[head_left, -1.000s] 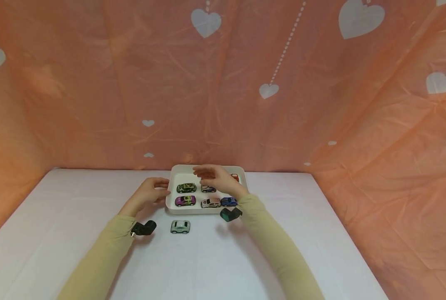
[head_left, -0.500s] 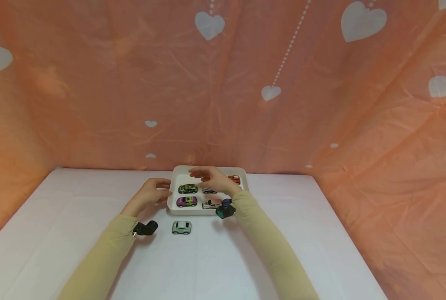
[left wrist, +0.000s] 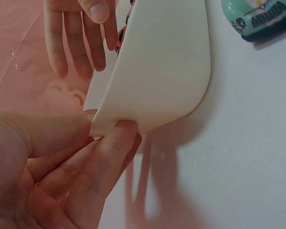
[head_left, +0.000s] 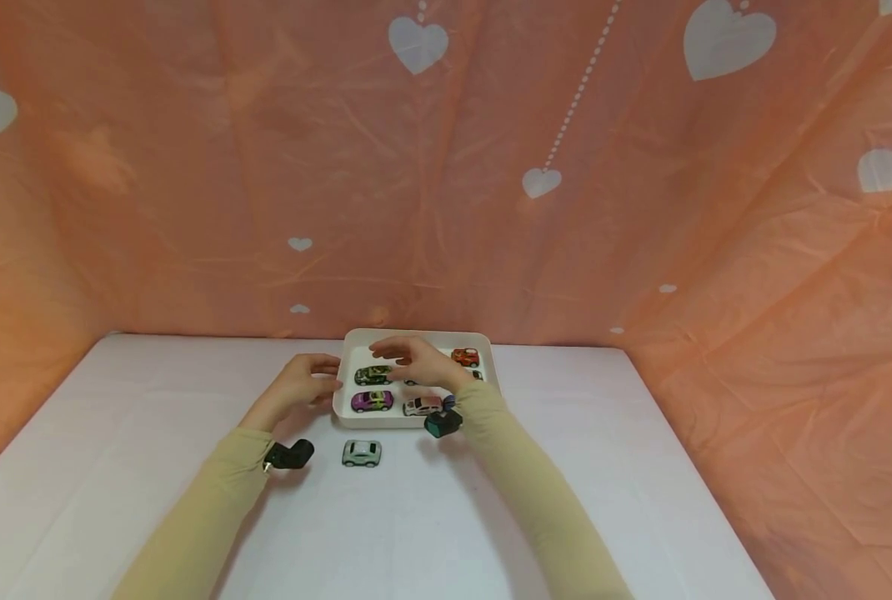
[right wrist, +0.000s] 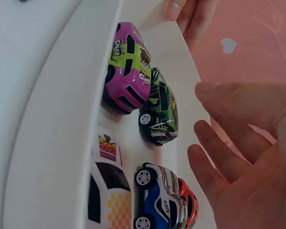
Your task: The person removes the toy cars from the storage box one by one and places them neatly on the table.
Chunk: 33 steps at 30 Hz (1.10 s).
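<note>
The left grip (head_left: 296,387) pinches the left edge of the white tray (head_left: 382,422), thumb at the rim and bent fingers against the outer wall; the right grip (head_left: 422,362) is loosely spread above the tray, palm inward, with a gap between thumb and fingertips; its fingers are apart from the toy cars below; nearest to it sit a camouflage car (head_left: 371,376), partly overlapped by the thumb in the head view, and a silver-and-blue car (right wrist: 159,200), mostly covered by the hand there but plain in the right wrist view.

Around these in the tray, a purple-and-lime car (head_left: 372,402) stands at the front left, just in front of the camouflage one; a white car (head_left: 422,406) with a checkered patch is beside it toward the middle; an orange-red car (head_left: 465,357) sits near the far right corner; a blue car (head_left: 449,402) is largely hidden behind the right wrist camera (head_left: 443,423).

The tray lies toward the back of the white worktop (head_left: 386,533); a pale green car (head_left: 361,453) rests on the worktop just in front of it, near the left wrist camera (head_left: 289,456); yellowish sleeves (head_left: 198,508) cover both arms; an orange backdrop (head_left: 191,183) with white hearts (head_left: 418,44) rises behind.
</note>
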Motion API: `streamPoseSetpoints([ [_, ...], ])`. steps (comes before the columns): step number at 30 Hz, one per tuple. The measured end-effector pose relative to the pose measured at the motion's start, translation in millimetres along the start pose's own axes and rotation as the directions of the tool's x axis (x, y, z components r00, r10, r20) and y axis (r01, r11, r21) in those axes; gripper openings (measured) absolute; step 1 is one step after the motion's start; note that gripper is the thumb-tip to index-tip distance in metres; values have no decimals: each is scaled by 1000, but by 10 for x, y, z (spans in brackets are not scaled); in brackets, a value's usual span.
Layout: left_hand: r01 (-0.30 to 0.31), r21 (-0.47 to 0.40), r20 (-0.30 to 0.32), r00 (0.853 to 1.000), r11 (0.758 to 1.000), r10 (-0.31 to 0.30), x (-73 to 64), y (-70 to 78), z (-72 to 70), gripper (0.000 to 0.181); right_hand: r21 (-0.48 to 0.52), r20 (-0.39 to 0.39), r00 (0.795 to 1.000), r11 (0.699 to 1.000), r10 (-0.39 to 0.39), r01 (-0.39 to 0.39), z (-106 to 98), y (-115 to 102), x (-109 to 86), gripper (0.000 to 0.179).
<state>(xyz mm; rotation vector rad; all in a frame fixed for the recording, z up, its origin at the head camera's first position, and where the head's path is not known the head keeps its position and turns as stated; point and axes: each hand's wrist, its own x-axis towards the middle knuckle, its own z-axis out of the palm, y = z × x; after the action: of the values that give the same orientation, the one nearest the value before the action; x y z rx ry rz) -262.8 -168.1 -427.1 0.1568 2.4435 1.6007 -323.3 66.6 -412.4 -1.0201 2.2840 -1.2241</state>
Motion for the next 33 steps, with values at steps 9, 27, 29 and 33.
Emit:
streamPoseSetpoints([
  [9, 11, -10, -1, 1000, 1000, -11, -7, -19, -14, 48, -39, 10, 997, 997, 71, -71, 10, -19, 30, 50],
  [27, 15, -33, -4, 1000, 999, -15, -54, -13, -24, 50, -95, 1, 993, 988, 119, -118, 52, -84, 81, 50],
  [29, 14, -35, -5, 1000, 999, -14, -54, -15, -28, 49, -100, 2, 993, 988, 121, -120, 62, -69, 91, 50],
  [33, 15, -31, -5, 1000, 999, -15, -52, -19, -26, 49, -106, 18, 992, 987, 126, -123, 78, 0, 121, 52],
])
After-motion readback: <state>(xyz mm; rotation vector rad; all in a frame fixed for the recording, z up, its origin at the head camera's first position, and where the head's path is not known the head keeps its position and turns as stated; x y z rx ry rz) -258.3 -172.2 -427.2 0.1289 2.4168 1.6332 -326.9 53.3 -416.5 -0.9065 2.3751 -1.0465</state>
